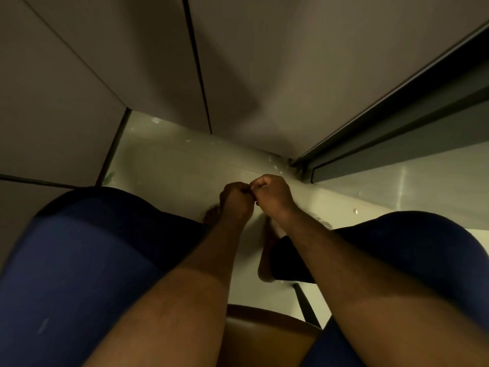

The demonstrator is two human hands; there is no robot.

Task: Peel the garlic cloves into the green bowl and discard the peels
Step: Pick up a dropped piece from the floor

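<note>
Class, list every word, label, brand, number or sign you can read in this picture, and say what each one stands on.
None: no readable text shows anywhere. The wall panels, floor, blue trousers and brown seat are all plain. The left hand and right hand hide whatever they pinch.

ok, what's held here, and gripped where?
Cannot be told. The left hand and right hand meet fingertip to fingertip, closed; whatever they pinch is hidden.
</note>
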